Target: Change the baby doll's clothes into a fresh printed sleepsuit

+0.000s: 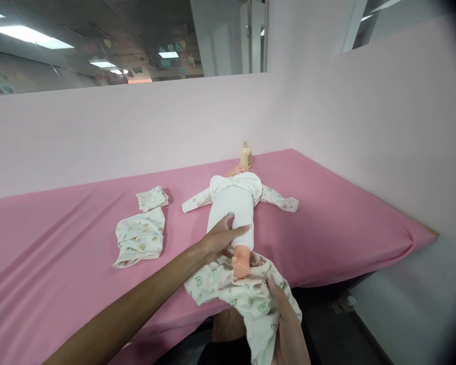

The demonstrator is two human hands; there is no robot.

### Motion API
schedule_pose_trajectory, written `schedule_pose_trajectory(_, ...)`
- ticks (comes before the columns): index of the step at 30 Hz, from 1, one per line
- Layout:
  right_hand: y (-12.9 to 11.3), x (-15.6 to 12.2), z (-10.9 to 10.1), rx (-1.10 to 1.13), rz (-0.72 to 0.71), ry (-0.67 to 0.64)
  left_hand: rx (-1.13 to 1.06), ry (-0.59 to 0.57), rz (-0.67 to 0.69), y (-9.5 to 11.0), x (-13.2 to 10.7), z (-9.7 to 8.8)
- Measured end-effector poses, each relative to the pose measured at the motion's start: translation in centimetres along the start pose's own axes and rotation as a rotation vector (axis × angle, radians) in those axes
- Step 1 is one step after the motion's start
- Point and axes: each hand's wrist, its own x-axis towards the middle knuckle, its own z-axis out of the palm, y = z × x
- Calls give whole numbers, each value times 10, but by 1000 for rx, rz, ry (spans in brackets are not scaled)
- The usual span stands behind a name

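Observation:
A baby doll (233,203) lies on its back on the pink-covered table, its head end away from me. It wears white clothing with printed sleeves spread to both sides. My left hand (222,235) is closed around the doll's lower leg in white cloth. One bare doll foot (241,263) sticks out just below that hand; the other foot is hidden. Printed baby pants (258,294), crumpled, lie under the foot and hang over the table's front edge. My right hand (287,319) grips their right side, thumb on top.
To the left are a folded printed garment (142,238) and a smaller folded cloth (152,198). Beyond the doll's head stands a pale yellow bottle (245,156). Walls (137,132) border the pink table cover (327,218) at the back and right.

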Motion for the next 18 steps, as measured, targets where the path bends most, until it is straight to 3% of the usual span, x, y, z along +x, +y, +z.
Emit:
schedule_pose_trajectory(7, 15, -30, 2, 16, 57, 135, 148, 144, 152, -14, 9, 13)
schedule_pose_trajectory(10, 26, -25, -4, -6, 107, 156, 204, 152, 157, -15, 6, 16)
schedule_pose_trajectory(14, 34, -11, -4, -55, 69, 156, 270, 113, 222, -17, 1, 18)
schedule_pose_trajectory(18, 31, -6, 4, -50, 29, 143, 266, 78, 170, -18, 1, 17)
